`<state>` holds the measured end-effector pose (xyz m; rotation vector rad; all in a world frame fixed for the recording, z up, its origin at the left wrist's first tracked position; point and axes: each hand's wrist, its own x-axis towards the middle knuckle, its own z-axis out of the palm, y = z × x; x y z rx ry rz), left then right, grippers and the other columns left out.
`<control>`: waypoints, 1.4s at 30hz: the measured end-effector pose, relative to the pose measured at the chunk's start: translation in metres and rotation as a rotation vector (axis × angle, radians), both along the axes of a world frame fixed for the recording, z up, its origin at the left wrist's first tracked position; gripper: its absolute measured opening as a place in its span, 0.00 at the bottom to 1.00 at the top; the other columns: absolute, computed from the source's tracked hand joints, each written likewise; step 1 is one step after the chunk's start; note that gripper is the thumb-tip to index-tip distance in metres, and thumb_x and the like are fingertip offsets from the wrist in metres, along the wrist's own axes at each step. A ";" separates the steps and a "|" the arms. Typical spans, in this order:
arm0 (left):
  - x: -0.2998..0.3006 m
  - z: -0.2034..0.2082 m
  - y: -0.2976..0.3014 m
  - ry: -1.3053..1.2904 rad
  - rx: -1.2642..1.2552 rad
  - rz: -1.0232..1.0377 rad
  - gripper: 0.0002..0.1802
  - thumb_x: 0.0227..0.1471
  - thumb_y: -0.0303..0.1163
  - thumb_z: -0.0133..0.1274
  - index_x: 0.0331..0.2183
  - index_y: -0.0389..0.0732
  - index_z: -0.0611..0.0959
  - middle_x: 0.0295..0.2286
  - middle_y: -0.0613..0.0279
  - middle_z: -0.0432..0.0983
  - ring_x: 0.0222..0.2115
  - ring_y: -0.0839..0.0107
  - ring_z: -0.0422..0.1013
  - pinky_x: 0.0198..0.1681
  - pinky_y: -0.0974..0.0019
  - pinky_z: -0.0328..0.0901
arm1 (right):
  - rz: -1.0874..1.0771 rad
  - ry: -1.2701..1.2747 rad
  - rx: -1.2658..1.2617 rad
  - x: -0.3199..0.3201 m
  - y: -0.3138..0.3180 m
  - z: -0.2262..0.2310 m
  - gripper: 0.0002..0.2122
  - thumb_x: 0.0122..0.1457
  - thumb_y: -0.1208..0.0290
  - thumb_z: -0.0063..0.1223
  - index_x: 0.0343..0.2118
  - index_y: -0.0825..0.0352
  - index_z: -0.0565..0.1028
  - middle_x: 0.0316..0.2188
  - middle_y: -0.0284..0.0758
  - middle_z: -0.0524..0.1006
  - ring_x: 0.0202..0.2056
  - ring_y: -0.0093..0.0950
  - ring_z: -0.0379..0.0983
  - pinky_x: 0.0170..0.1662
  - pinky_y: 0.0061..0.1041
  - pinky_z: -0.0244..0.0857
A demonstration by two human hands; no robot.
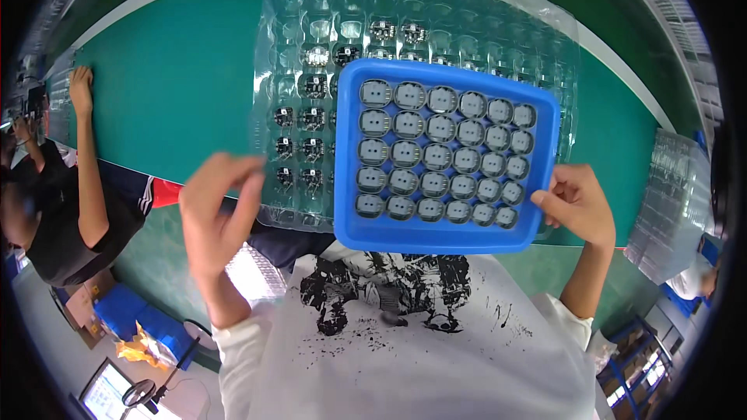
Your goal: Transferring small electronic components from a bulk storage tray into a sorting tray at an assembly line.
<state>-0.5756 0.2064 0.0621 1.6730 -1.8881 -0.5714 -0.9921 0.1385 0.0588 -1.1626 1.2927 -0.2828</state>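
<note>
Over dimpled clear plastic, the right grip pinches a rectangular blue tray; left grip unclear.

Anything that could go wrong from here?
Tipping: only the right hand grips the blue tray, at its right side; a tilt could perhaps slide the round grey parts out of their rows.

Knocking: the blue tray overlaps the clear tray, so it might bump the small electronic parts there.
</note>
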 end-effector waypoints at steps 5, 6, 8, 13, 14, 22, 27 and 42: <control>-0.030 -0.005 -0.092 0.067 -0.095 -0.205 0.06 0.48 0.22 0.55 0.32 0.35 0.81 0.25 0.57 0.73 0.26 0.63 0.69 0.28 0.66 0.64 | 0.267 0.403 -0.533 0.024 -0.020 0.034 0.11 0.54 0.72 0.59 0.20 0.72 0.72 0.13 0.31 0.68 0.16 0.15 0.58 0.18 0.20 0.50; -0.037 -0.006 -0.107 0.080 -0.090 -0.255 0.05 0.49 0.24 0.55 0.32 0.35 0.81 0.26 0.57 0.73 0.28 0.61 0.70 0.30 0.64 0.64 | 0.253 0.341 -0.622 0.035 -0.031 0.039 0.11 0.54 0.71 0.58 0.21 0.72 0.72 0.14 0.32 0.68 0.17 0.17 0.59 0.20 0.21 0.52; -0.041 -0.016 -0.131 0.003 -0.109 -0.319 0.06 0.49 0.26 0.55 0.31 0.35 0.81 0.26 0.57 0.73 0.29 0.60 0.70 0.32 0.62 0.65 | 0.282 0.167 -0.784 0.067 -0.060 0.032 0.09 0.55 0.72 0.56 0.24 0.72 0.72 0.17 0.31 0.69 0.20 0.17 0.61 0.23 0.20 0.56; -0.045 -0.034 -0.165 -0.125 -0.083 -0.499 0.08 0.49 0.31 0.55 0.31 0.37 0.82 0.28 0.56 0.72 0.33 0.58 0.70 0.39 0.58 0.65 | 0.646 0.247 -0.993 0.143 -0.126 -0.007 0.08 0.52 0.69 0.56 0.29 0.70 0.75 0.18 0.38 0.74 0.22 0.30 0.70 0.27 0.30 0.63; -0.046 -0.033 -0.165 -0.151 -0.055 -0.493 0.08 0.48 0.32 0.56 0.30 0.37 0.82 0.27 0.56 0.73 0.33 0.57 0.70 0.40 0.58 0.65 | 0.643 0.248 -0.995 0.151 -0.133 -0.009 0.08 0.52 0.69 0.56 0.29 0.70 0.75 0.18 0.38 0.74 0.22 0.30 0.70 0.27 0.30 0.63; -0.051 -0.036 -0.172 -0.261 -0.045 -0.469 0.10 0.45 0.34 0.57 0.27 0.37 0.82 0.23 0.54 0.75 0.28 0.53 0.71 0.34 0.55 0.67 | 0.771 0.536 -1.166 0.168 -0.133 -0.017 0.06 0.47 0.73 0.56 0.26 0.69 0.77 0.22 0.43 0.76 0.29 0.40 0.75 0.31 0.37 0.66; -0.045 -0.017 -0.135 0.092 -0.234 -0.350 0.05 0.46 0.25 0.55 0.28 0.35 0.78 0.24 0.56 0.72 0.26 0.58 0.70 0.30 0.61 0.65 | 0.532 0.315 -1.191 0.147 -0.097 0.010 0.03 0.51 0.77 0.54 0.28 0.69 0.75 0.23 0.40 0.74 0.27 0.40 0.72 0.30 0.34 0.65; -0.053 -0.032 -0.091 0.077 -0.348 -0.392 0.10 0.37 0.18 0.60 0.28 0.36 0.80 0.27 0.60 0.71 0.31 0.61 0.68 0.32 0.64 0.64 | 0.540 0.349 -1.205 0.152 -0.046 -0.006 0.03 0.49 0.76 0.59 0.27 0.66 0.76 0.22 0.36 0.74 0.24 0.37 0.72 0.26 0.33 0.65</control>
